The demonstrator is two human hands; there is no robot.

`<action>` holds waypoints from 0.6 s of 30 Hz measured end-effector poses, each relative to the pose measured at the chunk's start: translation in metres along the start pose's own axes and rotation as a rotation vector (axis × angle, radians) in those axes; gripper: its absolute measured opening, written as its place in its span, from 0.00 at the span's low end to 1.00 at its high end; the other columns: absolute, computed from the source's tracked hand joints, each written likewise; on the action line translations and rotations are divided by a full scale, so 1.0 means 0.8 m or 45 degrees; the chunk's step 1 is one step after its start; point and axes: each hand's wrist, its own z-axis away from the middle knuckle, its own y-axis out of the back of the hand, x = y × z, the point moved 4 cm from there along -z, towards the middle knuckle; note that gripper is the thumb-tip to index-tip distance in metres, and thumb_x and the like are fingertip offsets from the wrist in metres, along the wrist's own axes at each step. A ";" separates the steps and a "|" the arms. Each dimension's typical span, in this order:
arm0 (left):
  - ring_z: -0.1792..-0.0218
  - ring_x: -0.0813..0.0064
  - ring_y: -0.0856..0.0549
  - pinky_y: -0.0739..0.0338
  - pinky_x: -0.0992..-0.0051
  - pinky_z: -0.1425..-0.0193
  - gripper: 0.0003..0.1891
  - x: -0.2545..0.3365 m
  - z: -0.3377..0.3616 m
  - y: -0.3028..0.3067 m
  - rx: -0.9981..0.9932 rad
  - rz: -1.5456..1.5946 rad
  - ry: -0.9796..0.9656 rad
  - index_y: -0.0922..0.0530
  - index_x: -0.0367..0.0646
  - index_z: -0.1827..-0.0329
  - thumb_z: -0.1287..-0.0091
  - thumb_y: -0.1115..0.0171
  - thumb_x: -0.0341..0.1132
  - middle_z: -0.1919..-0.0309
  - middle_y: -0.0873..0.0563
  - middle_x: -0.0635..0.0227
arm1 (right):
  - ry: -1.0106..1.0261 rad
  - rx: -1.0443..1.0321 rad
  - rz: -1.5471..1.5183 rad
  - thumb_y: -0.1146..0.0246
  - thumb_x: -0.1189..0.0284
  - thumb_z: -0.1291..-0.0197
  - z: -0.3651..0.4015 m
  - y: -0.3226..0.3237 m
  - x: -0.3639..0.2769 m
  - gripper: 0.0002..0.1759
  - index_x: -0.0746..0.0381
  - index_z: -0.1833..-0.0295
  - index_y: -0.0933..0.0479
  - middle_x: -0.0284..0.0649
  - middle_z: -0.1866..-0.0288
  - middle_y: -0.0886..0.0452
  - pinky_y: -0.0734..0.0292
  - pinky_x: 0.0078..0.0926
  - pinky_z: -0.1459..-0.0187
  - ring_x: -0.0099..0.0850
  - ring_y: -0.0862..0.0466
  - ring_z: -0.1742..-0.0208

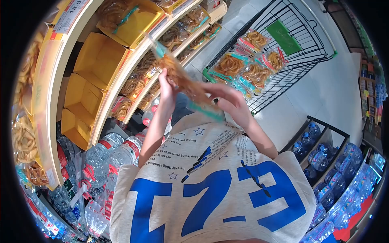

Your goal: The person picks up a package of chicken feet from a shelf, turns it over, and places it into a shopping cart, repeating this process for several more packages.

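Observation:
A clear plastic bag of brown twisted pastries with turquoise ends is held slantwise in front of my body, blurred by motion. My left hand grips its left side, thumb up along the edge. On the other side, my right hand has its fingers curled against the bag's right side. Beyond my hands, a wire shopping cart with a green panel holds several similar bags of pastries.
Shelves curve along the left, with yellow bins and more bagged pastries. Large water bottles stand below them. At the right are a black rack of blue bottles and stacked bottle packs.

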 end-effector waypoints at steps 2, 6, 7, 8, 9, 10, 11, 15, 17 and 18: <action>0.55 0.75 0.22 0.25 0.65 0.50 0.25 -0.012 0.008 -0.007 -0.454 -0.002 0.123 0.34 0.43 0.42 0.32 0.51 0.52 0.50 0.24 0.63 | 0.000 -0.314 -0.304 0.41 0.71 0.38 -0.005 -0.025 -0.012 0.23 0.65 0.38 0.31 0.42 0.42 0.24 0.28 0.26 0.46 0.29 0.21 0.46; 0.55 0.75 0.22 0.26 0.66 0.50 0.26 -0.035 0.041 -0.046 -0.929 0.314 0.382 0.34 0.43 0.42 0.33 0.51 0.53 0.50 0.24 0.63 | -0.102 -0.711 -0.540 0.41 0.59 0.38 -0.003 -0.073 -0.028 0.30 0.68 0.36 0.33 0.48 0.45 0.22 0.29 0.34 0.44 0.37 0.20 0.47; 0.55 0.75 0.22 0.26 0.66 0.50 0.26 -0.041 0.046 -0.052 -0.974 0.380 0.416 0.34 0.43 0.42 0.33 0.51 0.54 0.50 0.24 0.64 | -0.117 -0.747 -0.487 0.41 0.54 0.39 -0.003 -0.076 -0.027 0.35 0.69 0.36 0.34 0.51 0.47 0.21 0.29 0.37 0.43 0.40 0.20 0.47; 0.54 0.76 0.22 0.26 0.67 0.50 0.26 -0.045 0.047 -0.053 -1.008 0.435 0.434 0.34 0.43 0.42 0.33 0.51 0.54 0.50 0.24 0.64 | -0.102 -0.728 -0.482 0.41 0.52 0.39 -0.003 -0.075 -0.026 0.35 0.69 0.37 0.34 0.52 0.49 0.21 0.28 0.36 0.44 0.40 0.19 0.49; 0.54 0.76 0.22 0.26 0.67 0.50 0.26 -0.048 0.049 -0.053 -1.016 0.449 0.438 0.34 0.43 0.42 0.33 0.51 0.54 0.50 0.24 0.64 | -0.094 -0.689 -0.472 0.41 0.53 0.39 -0.002 -0.070 -0.024 0.34 0.69 0.38 0.33 0.51 0.50 0.20 0.28 0.36 0.45 0.39 0.18 0.49; 0.54 0.76 0.22 0.26 0.67 0.50 0.26 -0.048 0.049 -0.049 -1.015 0.455 0.439 0.34 0.43 0.41 0.33 0.51 0.54 0.50 0.24 0.64 | -0.088 -0.651 -0.462 0.40 0.54 0.39 -0.001 -0.065 -0.021 0.33 0.70 0.39 0.32 0.51 0.51 0.20 0.27 0.35 0.45 0.39 0.18 0.50; 0.54 0.76 0.22 0.26 0.68 0.50 0.26 -0.049 0.051 -0.043 -1.002 0.444 0.438 0.34 0.43 0.41 0.33 0.51 0.55 0.50 0.24 0.64 | -0.083 -0.611 -0.456 0.40 0.54 0.39 0.000 -0.059 -0.017 0.32 0.70 0.40 0.32 0.50 0.52 0.20 0.27 0.35 0.46 0.39 0.18 0.51; 0.54 0.76 0.23 0.27 0.69 0.50 0.27 -0.047 0.067 -0.014 -0.936 0.347 0.419 0.34 0.44 0.41 0.33 0.51 0.56 0.51 0.24 0.65 | -0.105 -0.456 -0.529 0.41 0.53 0.41 0.002 -0.036 -0.006 0.31 0.69 0.43 0.30 0.49 0.56 0.19 0.23 0.31 0.53 0.38 0.18 0.53; 0.54 0.76 0.23 0.27 0.69 0.50 0.27 -0.047 0.073 -0.001 -0.900 0.309 0.412 0.34 0.44 0.41 0.33 0.51 0.56 0.51 0.24 0.65 | -0.114 -0.402 -0.472 0.41 0.52 0.42 0.001 -0.026 -0.005 0.32 0.69 0.44 0.29 0.48 0.57 0.19 0.22 0.27 0.57 0.36 0.17 0.54; 0.54 0.76 0.23 0.27 0.69 0.50 0.28 -0.046 0.076 0.004 -0.890 0.290 0.406 0.33 0.44 0.41 0.33 0.51 0.56 0.51 0.24 0.66 | -0.132 -0.405 -0.447 0.41 0.51 0.42 0.000 -0.025 -0.005 0.32 0.68 0.44 0.29 0.47 0.58 0.19 0.22 0.25 0.58 0.35 0.18 0.54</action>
